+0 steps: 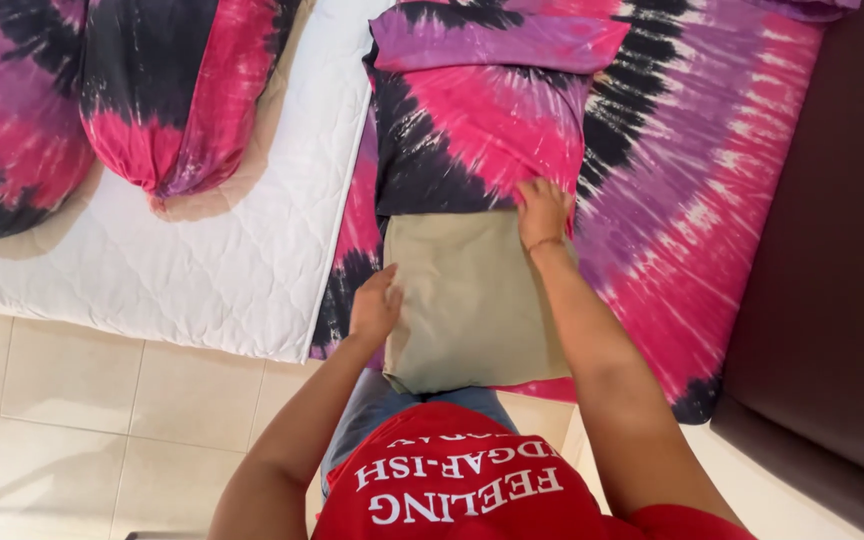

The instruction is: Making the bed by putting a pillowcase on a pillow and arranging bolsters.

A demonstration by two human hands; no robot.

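Pillow [467, 300], beige and half out of its tie-dye pillowcase [477, 130], lies on the bed between your two outstretched arms. Your left hand [375, 305] rests flat against the pillow's left edge, fingers loosely spread and gripping nothing. Your right hand [542, 212] reaches further forward, fingers curled onto the pillowcase's open hem where it meets the bare pillow. A matching tie-dye sheet [712, 180] lies beneath, beside a white quilted mattress [222, 240].

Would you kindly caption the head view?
Left hand steadies beige pillow; right hand grips tie-dye pillowcase.
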